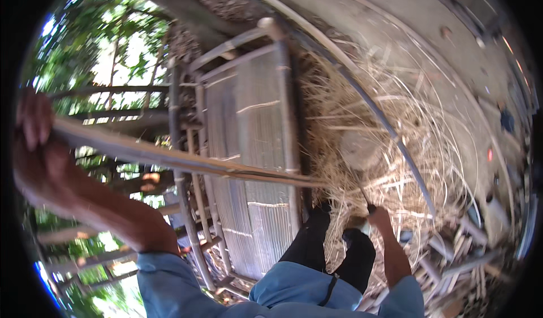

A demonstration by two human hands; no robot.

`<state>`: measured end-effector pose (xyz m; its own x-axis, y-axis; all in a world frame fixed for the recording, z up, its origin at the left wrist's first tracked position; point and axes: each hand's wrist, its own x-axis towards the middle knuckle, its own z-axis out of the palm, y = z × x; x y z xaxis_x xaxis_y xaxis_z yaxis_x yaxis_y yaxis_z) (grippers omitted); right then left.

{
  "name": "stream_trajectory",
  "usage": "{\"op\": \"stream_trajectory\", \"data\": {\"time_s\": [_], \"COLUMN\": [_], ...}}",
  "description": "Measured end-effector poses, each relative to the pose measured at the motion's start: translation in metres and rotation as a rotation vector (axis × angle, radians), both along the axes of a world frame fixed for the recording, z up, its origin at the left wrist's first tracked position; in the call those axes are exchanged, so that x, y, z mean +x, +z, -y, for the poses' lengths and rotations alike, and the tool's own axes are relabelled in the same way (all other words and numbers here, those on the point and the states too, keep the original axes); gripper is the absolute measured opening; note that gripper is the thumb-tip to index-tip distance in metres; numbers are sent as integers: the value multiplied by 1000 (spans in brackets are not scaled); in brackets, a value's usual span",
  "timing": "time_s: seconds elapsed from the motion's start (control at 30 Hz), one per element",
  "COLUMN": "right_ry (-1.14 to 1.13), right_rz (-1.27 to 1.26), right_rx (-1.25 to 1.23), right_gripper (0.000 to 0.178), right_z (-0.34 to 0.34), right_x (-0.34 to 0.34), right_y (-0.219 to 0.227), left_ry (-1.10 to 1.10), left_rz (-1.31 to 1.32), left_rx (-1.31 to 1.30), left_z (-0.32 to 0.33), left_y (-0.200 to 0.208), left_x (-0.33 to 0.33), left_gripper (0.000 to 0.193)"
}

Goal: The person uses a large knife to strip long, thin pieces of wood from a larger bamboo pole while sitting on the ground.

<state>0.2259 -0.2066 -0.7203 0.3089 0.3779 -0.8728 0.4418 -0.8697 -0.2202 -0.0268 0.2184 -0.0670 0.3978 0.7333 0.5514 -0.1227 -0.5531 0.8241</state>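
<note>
Bamboo strip (186, 159) end hidden, blade (362, 190) blurred

This is an outdoor rural work yard, a place where bamboo or cane is split by hand. Trees (107, 29) stand behind a rough pole fence (113, 106). A bench of bamboo slats (254, 125) sits on a lashed frame. Pale shavings and long split strips (390, 148) lie heaped on bare concrete ground (396, 24), with offcuts (452, 250) piled alongside.
</note>
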Motion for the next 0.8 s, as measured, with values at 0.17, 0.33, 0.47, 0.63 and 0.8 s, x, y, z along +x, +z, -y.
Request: {"op": "stream_trajectory", "data": {"time_s": [0.17,0.33,0.47,0.63,0.8], "right_ry": [28,154,225,320,191], "right_rz": [47,-66,-105,-47,-207], "right_rx": [2,-246,-358,-168,88], "right_gripper": [67,94,91,71,56], "right_z": [84,130,162,143,223], "right_x": [-35,-72,-80,-86,-96], "right_y": [36,95,90,114,113], "left_ry": [379,495,517,750,798], "left_rz": [-180,-225,-351,-985,-1010], "left_rx": [-59,-504,-640,-326,-541], "left_z": [-34,-29,-37,-36,-45], "left_y": [-40,-172,-303,-385,-446], "left_x": [-45,-102,-159,-179,-219], "left_gripper": [36,39,40,44,47]}}
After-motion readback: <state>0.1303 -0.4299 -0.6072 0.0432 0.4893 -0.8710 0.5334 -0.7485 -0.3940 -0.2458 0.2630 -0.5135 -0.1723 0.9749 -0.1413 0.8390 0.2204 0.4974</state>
